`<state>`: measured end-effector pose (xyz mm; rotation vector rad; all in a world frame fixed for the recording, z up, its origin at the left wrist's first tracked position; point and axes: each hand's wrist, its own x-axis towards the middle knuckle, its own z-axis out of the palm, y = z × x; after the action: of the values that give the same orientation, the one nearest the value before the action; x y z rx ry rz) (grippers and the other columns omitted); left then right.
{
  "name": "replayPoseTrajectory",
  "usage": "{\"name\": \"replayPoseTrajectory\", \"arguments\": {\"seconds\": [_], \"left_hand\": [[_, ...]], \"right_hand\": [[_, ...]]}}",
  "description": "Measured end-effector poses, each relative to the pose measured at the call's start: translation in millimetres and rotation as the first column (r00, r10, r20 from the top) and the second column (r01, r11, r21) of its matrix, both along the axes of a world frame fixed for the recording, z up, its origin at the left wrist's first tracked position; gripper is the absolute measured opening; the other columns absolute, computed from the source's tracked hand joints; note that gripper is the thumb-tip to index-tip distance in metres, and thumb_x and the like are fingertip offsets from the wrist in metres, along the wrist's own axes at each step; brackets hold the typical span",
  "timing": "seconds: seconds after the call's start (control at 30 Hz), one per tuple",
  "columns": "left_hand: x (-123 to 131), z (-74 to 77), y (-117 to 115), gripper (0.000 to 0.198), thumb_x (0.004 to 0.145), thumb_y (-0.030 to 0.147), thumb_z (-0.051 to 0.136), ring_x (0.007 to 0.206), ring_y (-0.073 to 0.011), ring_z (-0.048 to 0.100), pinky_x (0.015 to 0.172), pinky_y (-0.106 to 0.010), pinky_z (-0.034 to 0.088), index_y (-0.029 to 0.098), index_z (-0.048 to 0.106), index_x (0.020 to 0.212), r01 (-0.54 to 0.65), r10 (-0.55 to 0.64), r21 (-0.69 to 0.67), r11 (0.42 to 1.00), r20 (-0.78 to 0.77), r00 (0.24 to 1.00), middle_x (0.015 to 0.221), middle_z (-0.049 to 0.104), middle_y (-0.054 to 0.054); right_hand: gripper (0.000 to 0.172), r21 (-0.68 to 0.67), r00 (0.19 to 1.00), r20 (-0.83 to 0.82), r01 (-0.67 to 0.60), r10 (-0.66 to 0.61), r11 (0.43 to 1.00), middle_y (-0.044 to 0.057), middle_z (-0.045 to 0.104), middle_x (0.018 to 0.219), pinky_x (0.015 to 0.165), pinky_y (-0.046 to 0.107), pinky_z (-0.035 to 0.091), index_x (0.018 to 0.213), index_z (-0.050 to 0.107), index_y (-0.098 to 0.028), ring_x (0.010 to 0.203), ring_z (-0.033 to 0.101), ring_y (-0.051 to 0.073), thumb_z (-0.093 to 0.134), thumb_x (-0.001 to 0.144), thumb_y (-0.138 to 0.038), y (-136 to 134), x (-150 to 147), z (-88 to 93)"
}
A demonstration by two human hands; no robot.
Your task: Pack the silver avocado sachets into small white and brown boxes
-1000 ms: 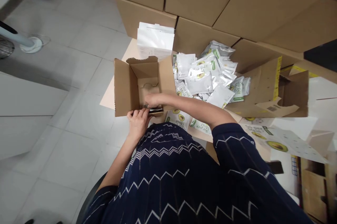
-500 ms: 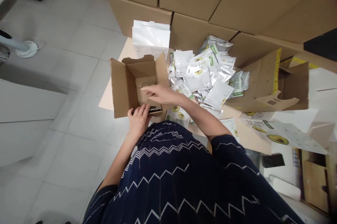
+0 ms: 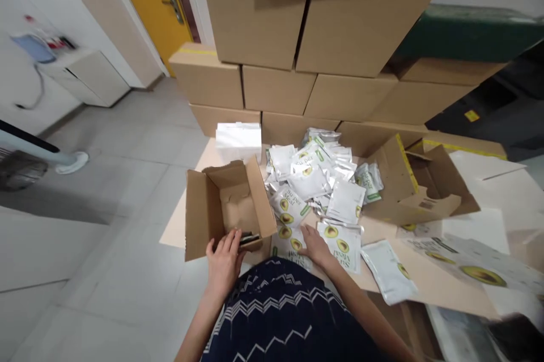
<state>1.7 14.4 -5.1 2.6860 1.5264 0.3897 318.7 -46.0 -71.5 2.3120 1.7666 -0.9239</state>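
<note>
The left hand [image 3: 224, 257] hooks close-pressed fingers over the box [image 3: 204, 220]'s near wall, steadying it, while the right hand [image 3: 313, 240]'s spread fingers cover a pouch [image 3: 345, 247] at lower centre.

Open box [image 3: 229, 203]: matt brown corrugated cardboard. Pouches [image 3: 314, 181]: glossy silver-white foil or plastic, crinkled. Stacked cartons [image 3: 276, 28]: same matt cardboard. Floor [image 3: 123, 181]: smooth grey tile, faint sheen.

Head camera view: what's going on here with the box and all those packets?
A person in a dark zigzag-patterned top works at a table. Their left hand rests on the near wall of a small open brown cardboard box; their right hand lies flat on white avocado-printed pouches beside it. A heap of such pouches lies behind, before stacked brown cartons.
</note>
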Motion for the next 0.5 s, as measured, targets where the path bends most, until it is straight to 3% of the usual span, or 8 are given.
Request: {"name": "replayPoseTrajectory", "arguments": {"seconds": [0.07,0.13,0.27,0.4,0.5], "left_hand": [[0.1,-1.3,-0.3,0.040,0.097,0.024,0.053,0.114,-0.0269,0.066,0.108,-0.050,0.033,0.023,0.061,0.136,-0.006,0.006,0.029,1.000,-0.014,1.000,0.136,0.066,-0.012],[0.8,-0.7,-0.9,0.039,0.097,0.022,0.053,0.113,-0.0262,0.066,0.108,-0.051,0.034,0.023,0.062,0.135,-0.012,0.013,0.041,0.999,-0.019,1.000,0.135,0.067,-0.011],[4.4,4.6,-1.7,0.037,0.097,0.021,0.054,0.113,-0.0256,0.066,0.110,-0.053,0.032,0.028,0.065,0.131,-0.017,0.017,0.031,0.999,0.000,1.000,0.132,0.069,-0.010],[8.6,10.6,-2.1,0.030,0.095,0.022,0.059,0.112,-0.0246,0.065,0.112,-0.055,0.030,0.037,0.071,0.118,-0.019,0.020,-0.009,1.000,0.034,0.999,0.128,0.070,-0.005],[10.3,11.8,-1.9,0.023,0.095,0.026,0.060,0.111,-0.0244,0.065,0.112,-0.057,0.028,0.036,0.074,0.110,-0.026,0.028,-0.034,0.999,0.054,0.998,0.124,0.071,-0.006]], "right_hand": [[0.091,-0.020,0.997,0.071,0.012,-0.011,1.000,0.022,0.037,0.158,0.112,0.041,0.035,0.150,0.041,-0.013,0.146,0.035,0.037,0.082,0.070,-0.026,0.0,-7.7,-16.3],[0.094,-0.031,0.992,0.124,0.020,-0.016,0.999,0.020,0.044,0.151,0.108,0.042,0.037,0.148,0.043,-0.016,0.140,0.041,0.037,0.086,0.065,-0.031,3.4,-10.1,-25.2],[0.083,-0.080,0.985,0.175,-0.001,0.015,0.997,0.018,0.055,0.134,0.100,0.041,0.038,0.133,0.056,-0.015,0.130,0.048,0.037,0.088,0.061,-0.039,15.0,-3.9,-26.0],[0.047,-0.145,0.990,0.077,-0.103,0.115,0.984,0.018,0.060,0.130,0.100,0.037,0.037,0.116,0.066,-0.014,0.128,0.050,0.034,0.079,0.074,-0.032,24.3,7.9,-4.8],[0.024,-0.084,0.978,-0.107,-0.191,0.181,0.978,0.014,0.069,0.115,0.091,0.031,0.041,0.107,0.067,-0.014,0.110,0.061,0.026,0.064,0.083,-0.017,25.9,16.5,27.3]]}}
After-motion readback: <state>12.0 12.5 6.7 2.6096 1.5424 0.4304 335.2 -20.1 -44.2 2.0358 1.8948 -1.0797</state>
